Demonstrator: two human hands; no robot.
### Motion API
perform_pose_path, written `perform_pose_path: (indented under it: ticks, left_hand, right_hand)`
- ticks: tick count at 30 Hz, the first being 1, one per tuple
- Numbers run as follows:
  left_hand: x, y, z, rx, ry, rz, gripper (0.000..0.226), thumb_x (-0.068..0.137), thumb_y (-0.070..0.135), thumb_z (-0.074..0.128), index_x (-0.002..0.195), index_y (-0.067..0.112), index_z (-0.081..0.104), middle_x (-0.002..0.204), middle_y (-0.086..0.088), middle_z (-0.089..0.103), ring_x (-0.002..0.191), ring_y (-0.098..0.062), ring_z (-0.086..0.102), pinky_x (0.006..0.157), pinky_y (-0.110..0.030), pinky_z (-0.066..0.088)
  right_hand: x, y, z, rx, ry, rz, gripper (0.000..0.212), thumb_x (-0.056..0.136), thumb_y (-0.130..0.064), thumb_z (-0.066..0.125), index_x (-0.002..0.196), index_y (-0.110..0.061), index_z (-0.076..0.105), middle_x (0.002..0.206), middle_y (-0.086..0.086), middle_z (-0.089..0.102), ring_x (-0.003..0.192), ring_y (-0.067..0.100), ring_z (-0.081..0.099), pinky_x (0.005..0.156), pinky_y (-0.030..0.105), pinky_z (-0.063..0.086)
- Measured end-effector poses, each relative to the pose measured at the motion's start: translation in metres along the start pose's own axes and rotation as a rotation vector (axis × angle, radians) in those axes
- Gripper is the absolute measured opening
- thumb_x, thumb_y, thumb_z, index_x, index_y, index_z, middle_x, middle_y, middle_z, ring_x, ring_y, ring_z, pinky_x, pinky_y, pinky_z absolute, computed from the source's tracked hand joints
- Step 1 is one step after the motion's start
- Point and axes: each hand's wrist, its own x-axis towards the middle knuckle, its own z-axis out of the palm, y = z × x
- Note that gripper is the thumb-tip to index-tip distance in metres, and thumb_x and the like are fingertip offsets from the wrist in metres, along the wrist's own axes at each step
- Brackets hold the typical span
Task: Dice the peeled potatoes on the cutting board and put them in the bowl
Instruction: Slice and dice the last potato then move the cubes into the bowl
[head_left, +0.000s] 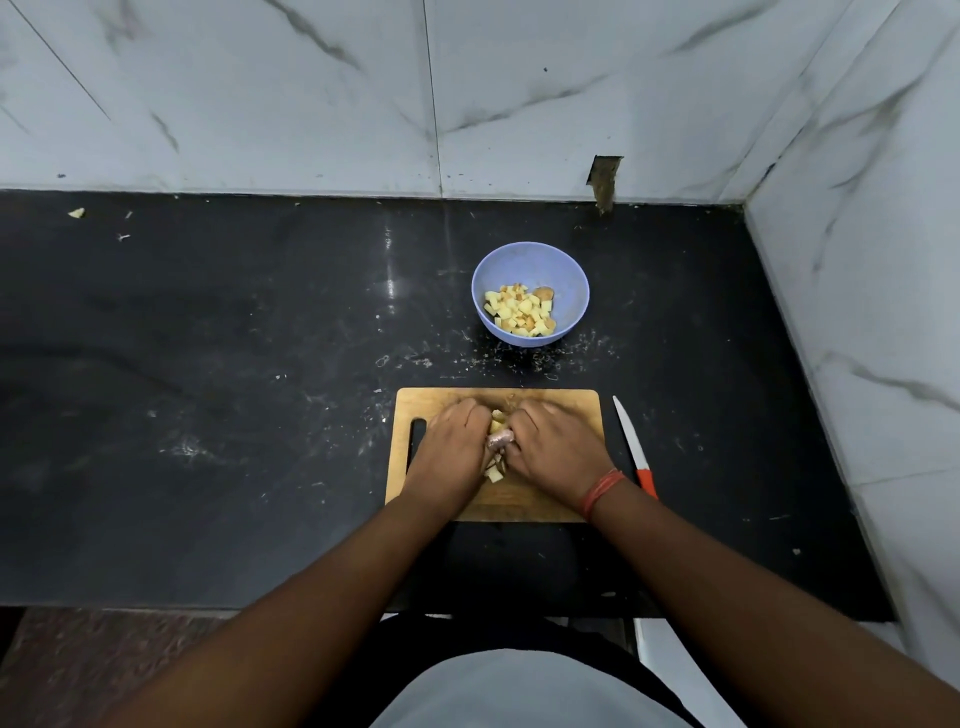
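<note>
Part of the dicing is judged complete: a batch of cubes (519, 310) is seen in the bowl (530, 260), which is set beyond the board (571, 402) on the counter (208, 389). A second batch of dice (497, 420) is seen on the board, gathered between the two hands; transfer to the bowl is judged outstanding. No whole potato is visible. The knife (632, 449) is laid just right of the board, unheld. The left hand (453, 441) and right hand (558, 441) are cupped palm-down and pressed toward each other around the pile, fingers curled over it. Whether the dice are lifted cannot be told.
</note>
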Motion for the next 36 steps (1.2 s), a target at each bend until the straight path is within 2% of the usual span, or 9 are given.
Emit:
perform_pose_path:
  ticks: [3,10,16,20,23,26,29,31,36]
  left_hand:
    - [0.000,0.003,-0.006,-0.030,0.000,0.008,0.022,0.100,0.041,0.044,0.086,0.025,0.038,0.086,0.007,0.041,0.080,-0.013,0.037,0.074,-0.038,0.042]
    - [0.001,0.008,-0.015,-0.164,0.018,-0.112,0.037,0.101,0.048,0.038,0.083,0.017,0.044,0.082,0.007,0.045,0.077,-0.011,0.039,0.067,-0.027,0.025]
    - [0.006,0.018,-0.020,-0.304,0.030,-0.146,0.037,0.099,0.053,0.033,0.080,0.022,0.039,0.077,0.016,0.040,0.074,-0.007,0.037,0.065,-0.030,0.025]
    - [0.037,0.043,-0.038,-0.456,0.092,-0.168,0.033,0.104,0.052,0.037,0.076,0.035,0.032,0.071,0.013,0.039,0.067,-0.003,0.040,0.057,-0.023,0.028]
    - [0.085,0.062,-0.057,-0.526,0.162,-0.172,0.033,0.107,0.034,0.042,0.075,0.034,0.037,0.068,0.013,0.042,0.063,0.001,0.043,0.056,-0.016,0.029]
    - [0.146,0.064,-0.076,-0.382,0.040,-0.260,0.036,0.108,0.030,0.043,0.074,0.022,0.047,0.068,0.008,0.053,0.066,-0.004,0.053,0.056,-0.025,0.029]
    - [0.189,0.052,-0.089,-0.132,-0.226,-0.389,0.041,0.108,0.035,0.039,0.111,0.003,0.066,0.112,-0.019,0.069,0.108,-0.033,0.061,0.078,-0.033,0.038]
    - [0.200,0.048,-0.098,-0.109,-0.346,-0.444,0.051,0.109,0.041,0.035,0.129,0.003,0.063,0.131,-0.020,0.063,0.120,-0.033,0.057,0.087,-0.032,0.039]
    - [0.197,0.037,-0.108,-0.285,-0.426,-0.493,0.058,0.105,0.056,0.033,0.129,0.014,0.066,0.130,-0.006,0.065,0.118,-0.023,0.061,0.104,-0.038,0.045]
  right_hand:
    - [0.002,0.000,-0.004,0.047,-0.046,0.003,0.020,0.089,-0.031,0.046,0.083,-0.015,0.055,0.082,0.004,0.058,0.071,0.021,0.056,0.060,0.036,0.049]
    - [0.005,0.001,-0.017,0.206,-0.043,0.077,0.025,0.089,-0.035,0.041,0.082,-0.014,0.051,0.080,0.002,0.057,0.064,0.021,0.054,0.052,0.034,0.045]
    - [0.004,0.006,-0.037,0.676,-0.086,0.343,0.018,0.095,-0.026,0.051,0.081,-0.017,0.047,0.076,-0.005,0.050,0.069,0.011,0.047,0.061,0.032,0.037]
    - [0.021,0.010,-0.056,1.132,-0.008,0.586,0.029,0.100,-0.029,0.048,0.076,-0.013,0.046,0.060,0.007,0.045,0.053,0.017,0.041,0.049,0.036,0.035]
    - [0.062,0.022,-0.081,1.430,0.098,0.707,0.027,0.101,-0.021,0.044,0.076,-0.013,0.048,0.057,0.003,0.040,0.048,0.016,0.037,0.043,0.027,0.028]
    - [0.120,0.054,-0.094,1.245,0.047,0.752,0.027,0.096,-0.025,0.045,0.070,-0.016,0.047,0.054,0.000,0.045,0.050,0.018,0.043,0.047,0.028,0.033]
    - [0.162,0.085,-0.091,0.687,-0.339,0.625,0.021,0.096,-0.018,0.040,0.085,-0.014,0.058,0.071,0.003,0.059,0.059,0.018,0.053,0.053,0.025,0.039]
    - [0.178,0.095,-0.087,0.352,-0.539,0.489,0.025,0.098,-0.012,0.039,0.102,-0.009,0.064,0.094,0.010,0.066,0.071,0.019,0.053,0.062,0.025,0.038]
    - [0.179,0.091,-0.090,0.190,-0.424,0.464,0.030,0.097,-0.012,0.041,0.112,-0.008,0.067,0.109,0.012,0.067,0.093,0.028,0.062,0.071,0.028,0.041]
